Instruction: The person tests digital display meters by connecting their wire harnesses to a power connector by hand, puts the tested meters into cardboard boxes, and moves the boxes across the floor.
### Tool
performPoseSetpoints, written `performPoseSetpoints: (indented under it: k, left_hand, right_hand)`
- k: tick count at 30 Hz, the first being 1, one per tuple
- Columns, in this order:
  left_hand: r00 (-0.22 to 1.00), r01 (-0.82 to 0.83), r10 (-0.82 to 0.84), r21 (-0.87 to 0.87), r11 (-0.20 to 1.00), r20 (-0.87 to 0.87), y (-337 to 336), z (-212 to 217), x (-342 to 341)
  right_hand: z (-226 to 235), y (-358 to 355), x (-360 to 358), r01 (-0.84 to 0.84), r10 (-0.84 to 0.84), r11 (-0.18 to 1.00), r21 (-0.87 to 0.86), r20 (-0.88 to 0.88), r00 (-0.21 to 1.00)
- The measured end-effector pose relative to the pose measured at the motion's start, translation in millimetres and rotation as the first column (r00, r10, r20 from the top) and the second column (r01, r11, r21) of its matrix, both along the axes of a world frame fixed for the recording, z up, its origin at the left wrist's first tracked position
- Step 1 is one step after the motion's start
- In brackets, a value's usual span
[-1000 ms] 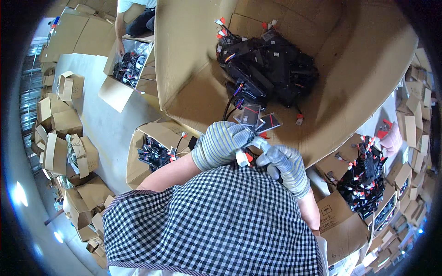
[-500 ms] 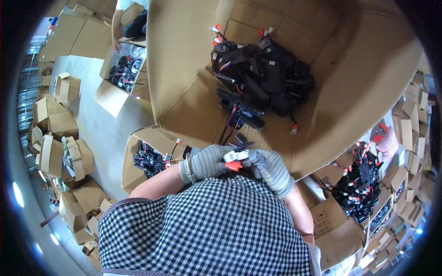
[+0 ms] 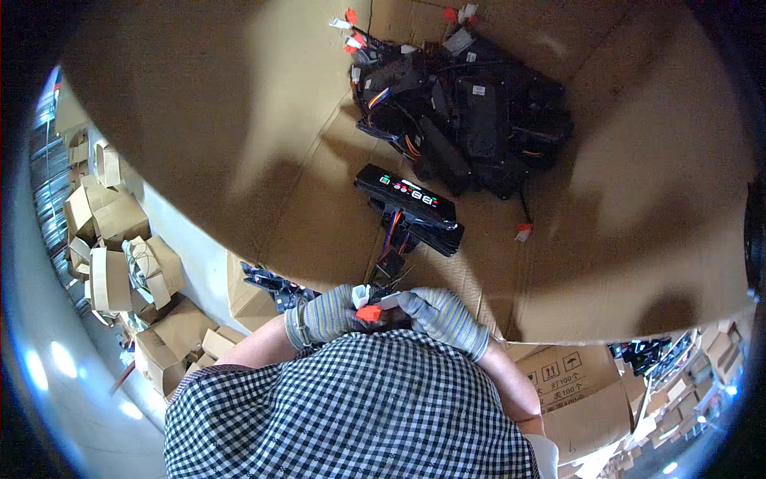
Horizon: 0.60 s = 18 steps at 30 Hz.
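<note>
My gloved left hand [image 3: 329,314] is closed around a wire bundle with a white connector [image 3: 361,295] and a red connector [image 3: 368,313] at its end. Beside it my gloved right hand [image 3: 441,319] pinches a small pale tag [image 3: 391,301] on the same bundle; the fingertips are partly hidden. The wires lead up to black display panels [image 3: 407,198], the top one showing small coloured symbols. They rest on the floor of a big cardboard box. Farther in lies a heap of black panels [image 3: 479,120] with white and red connectors sticking out.
The big cardboard box [image 3: 606,271] surrounds the panels. At my left, more black parts [image 3: 275,286] show beside its edge. A closed-looking carton [image 3: 574,399] stands at my right, with further black parts [image 3: 642,351] behind it. Several opened cartons [image 3: 112,279] line the far left.
The view has shifted deeper into the big box, and the side boxes and the other person have left view. My hands, still together, now sit lower in the picture. The top panel's symbols now show.
</note>
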<state>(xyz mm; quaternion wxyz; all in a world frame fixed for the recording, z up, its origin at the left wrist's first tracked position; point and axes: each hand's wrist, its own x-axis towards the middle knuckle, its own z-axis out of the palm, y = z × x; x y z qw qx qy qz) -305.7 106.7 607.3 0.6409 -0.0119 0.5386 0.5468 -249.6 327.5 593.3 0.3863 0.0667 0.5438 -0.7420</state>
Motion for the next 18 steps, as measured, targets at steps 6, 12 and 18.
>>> performPoseSetpoints:
  k: [6, 12, 18]
  left_hand:
    - [0.993, 0.111, -0.115, -0.120, 0.987, -0.025, -10.3, 11.0, 0.4]
    - [0.964, 0.252, -0.263, -0.188, 0.949, -0.036, 31.6, 52.4, -35.5]
    - [0.564, 0.111, -0.183, -0.145, 0.983, -0.806, 45.5, 59.0, -60.1]
  right_hand:
    - [-7.3, -8.4, 10.4, -0.048, 0.052, 0.996, -0.076, 0.044, 0.998]
    - [-1.1, -6.7, 12.1, 0.046, -0.051, 0.990, -0.130, -0.030, 0.998]
    - [11.5, 4.3, 25.7, 0.821, -0.794, 0.549, -0.155, 0.209, 0.571]
